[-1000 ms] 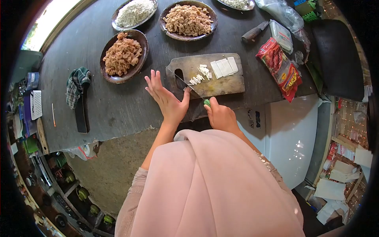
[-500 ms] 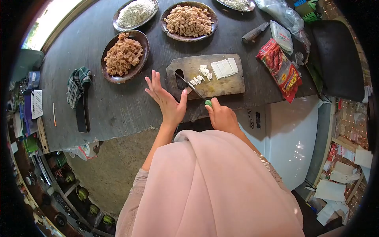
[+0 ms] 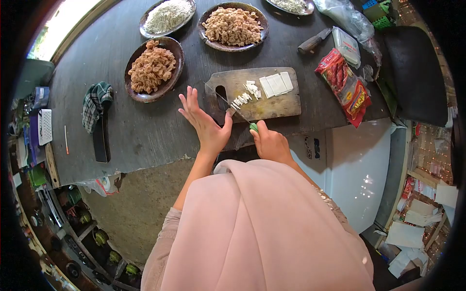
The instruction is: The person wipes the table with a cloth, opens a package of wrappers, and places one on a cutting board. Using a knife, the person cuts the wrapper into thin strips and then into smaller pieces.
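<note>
My right hand [image 3: 273,144] is closed on the green handle of a knife [image 3: 253,127]. The thin blade points up and left across the near left part of the wooden cutting board [image 3: 281,107]. My left hand [image 3: 208,123] has its fingers stretched up and apart, with the thumb at the blade beside the board's near edge. Small cut white pieces [image 3: 241,99] lie just beyond the blade. Flat white slices [image 3: 276,84] rest side by side at the board's right.
Plates of brown pieces [image 3: 151,68], lighter chunks [image 3: 232,26] and white shreds [image 3: 168,17] stand beyond the board. A red packet [image 3: 344,87], another knife [image 3: 313,41] and a white packet [image 3: 346,47] lie right. A checked cloth [image 3: 95,106] lies left.
The knife and my right hand have shifted slightly left, and the blade tip now reaches past the board's left edge. My left hand has barely moved.
</note>
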A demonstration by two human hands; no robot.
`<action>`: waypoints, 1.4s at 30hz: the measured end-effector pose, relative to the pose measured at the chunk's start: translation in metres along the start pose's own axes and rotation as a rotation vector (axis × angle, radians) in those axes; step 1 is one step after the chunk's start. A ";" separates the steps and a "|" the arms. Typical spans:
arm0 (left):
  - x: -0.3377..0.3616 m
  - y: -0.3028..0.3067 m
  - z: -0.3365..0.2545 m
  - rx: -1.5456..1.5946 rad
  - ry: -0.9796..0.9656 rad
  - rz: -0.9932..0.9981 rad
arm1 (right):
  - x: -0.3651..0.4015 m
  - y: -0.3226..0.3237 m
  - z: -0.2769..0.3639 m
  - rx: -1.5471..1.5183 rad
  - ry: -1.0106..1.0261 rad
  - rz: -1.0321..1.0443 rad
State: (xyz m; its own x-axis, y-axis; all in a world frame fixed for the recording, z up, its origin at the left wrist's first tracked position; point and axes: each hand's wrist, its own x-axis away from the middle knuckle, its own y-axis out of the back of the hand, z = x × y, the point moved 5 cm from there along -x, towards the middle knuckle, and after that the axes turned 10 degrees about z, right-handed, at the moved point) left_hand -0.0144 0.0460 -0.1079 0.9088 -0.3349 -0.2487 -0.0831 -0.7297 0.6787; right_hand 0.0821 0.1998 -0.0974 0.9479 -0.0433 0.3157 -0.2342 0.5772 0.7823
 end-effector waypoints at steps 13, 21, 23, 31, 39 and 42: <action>0.000 0.002 0.001 0.018 0.000 -0.003 | -0.001 0.002 0.008 0.005 -0.016 0.005; 0.003 0.003 0.002 0.046 -0.001 -0.002 | -0.001 -0.008 0.005 0.003 -0.001 -0.016; 0.000 0.004 0.002 0.044 -0.007 -0.004 | 0.002 -0.003 0.006 0.000 -0.009 -0.016; 0.001 0.003 0.001 0.049 -0.011 -0.008 | 0.001 -0.011 0.005 0.016 -0.024 0.001; 0.002 0.003 0.002 0.063 -0.018 -0.012 | 0.005 -0.007 0.007 -0.004 -0.012 0.009; 0.003 0.005 0.002 0.074 -0.017 -0.009 | 0.003 -0.010 0.006 0.011 -0.027 0.018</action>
State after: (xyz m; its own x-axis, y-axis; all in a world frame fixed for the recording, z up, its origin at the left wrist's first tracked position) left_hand -0.0132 0.0404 -0.1064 0.9026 -0.3378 -0.2668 -0.1055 -0.7745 0.6237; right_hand 0.0860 0.1891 -0.1010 0.9375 -0.0549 0.3437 -0.2534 0.5694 0.7821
